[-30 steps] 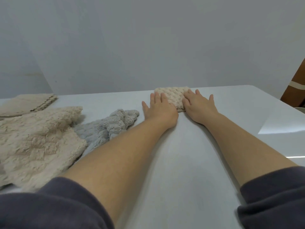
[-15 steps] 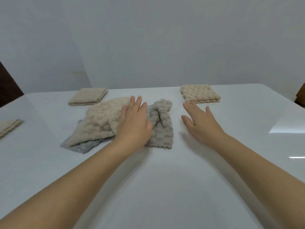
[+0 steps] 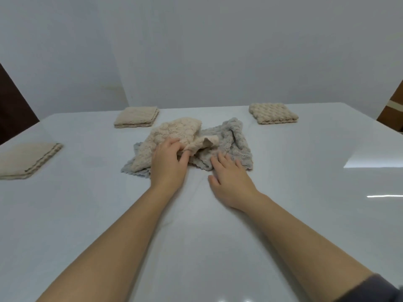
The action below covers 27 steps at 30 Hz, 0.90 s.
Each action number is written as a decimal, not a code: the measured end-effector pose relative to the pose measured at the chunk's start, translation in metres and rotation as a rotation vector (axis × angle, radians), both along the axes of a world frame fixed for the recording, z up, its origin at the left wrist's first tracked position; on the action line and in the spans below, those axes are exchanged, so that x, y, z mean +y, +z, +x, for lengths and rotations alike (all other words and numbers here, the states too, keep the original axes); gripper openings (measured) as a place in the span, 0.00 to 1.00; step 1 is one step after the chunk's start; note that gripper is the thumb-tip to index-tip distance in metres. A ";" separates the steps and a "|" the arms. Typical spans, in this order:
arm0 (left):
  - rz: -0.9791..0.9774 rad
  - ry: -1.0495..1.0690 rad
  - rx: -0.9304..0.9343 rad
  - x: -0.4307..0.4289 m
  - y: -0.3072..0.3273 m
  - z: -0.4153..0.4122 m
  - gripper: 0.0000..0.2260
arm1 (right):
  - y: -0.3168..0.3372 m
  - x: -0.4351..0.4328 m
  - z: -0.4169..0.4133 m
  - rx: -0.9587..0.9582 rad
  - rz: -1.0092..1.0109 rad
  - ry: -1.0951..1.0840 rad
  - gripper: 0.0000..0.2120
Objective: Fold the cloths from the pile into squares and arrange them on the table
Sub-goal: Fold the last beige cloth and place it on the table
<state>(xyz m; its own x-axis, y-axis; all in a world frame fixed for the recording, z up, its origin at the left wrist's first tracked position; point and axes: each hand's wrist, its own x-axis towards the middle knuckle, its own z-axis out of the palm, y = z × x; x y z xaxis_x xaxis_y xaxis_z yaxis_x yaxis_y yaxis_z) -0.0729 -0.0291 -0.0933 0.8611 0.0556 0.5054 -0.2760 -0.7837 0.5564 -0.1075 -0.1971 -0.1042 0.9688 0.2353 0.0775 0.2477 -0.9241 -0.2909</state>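
- Head view: a glossy white table [image 3: 196,247] fills the scene, with a plain grey wall behind it. No brand, label or writing can be read anywhere.
- In the middle of the table lies the pile: a crumpled beige cloth [image 3: 174,132] on top of a crumpled grey cloth [image 3: 235,144]. The grey one shows at the right and peeks out along the near-left edge. The pile spreads wider from left to right than from front to back.
- The person's left hand [image 3: 168,164] rests on the beige cloth with thumb and fingers pinching a fold of it, lifting a small flap.
- The right hand [image 3: 231,182] lies flat and open, fingers spread, with the fingertips on the near edge of the grey cloth and the palm on the table. The two hands are near each other but not touching.
- Three folded beige squares sit well apart from the pile: a far-left folded square [image 3: 136,117], a far-right folded square [image 3: 273,113], and a near-left folded square [image 3: 26,160] at the table's left side.
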 end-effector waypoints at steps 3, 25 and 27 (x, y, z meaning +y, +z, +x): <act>-0.278 -0.064 -0.026 0.009 0.008 -0.020 0.06 | -0.002 0.001 0.000 0.002 -0.038 -0.014 0.28; -0.342 -0.178 0.222 0.028 0.005 -0.074 0.18 | 0.000 0.016 -0.034 -0.123 0.675 0.040 0.44; -0.308 -0.174 0.205 0.027 0.005 -0.074 0.16 | 0.001 0.016 -0.035 -0.151 0.610 0.006 0.43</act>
<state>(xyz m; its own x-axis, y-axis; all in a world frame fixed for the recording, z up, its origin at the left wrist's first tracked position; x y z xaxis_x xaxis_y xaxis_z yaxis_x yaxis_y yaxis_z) -0.1471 -0.0019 -0.0888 0.9523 0.0218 0.3044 -0.2486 -0.5230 0.8153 -0.1425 -0.1808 -0.1032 0.9356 0.1113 0.3350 0.3317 -0.6016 -0.7267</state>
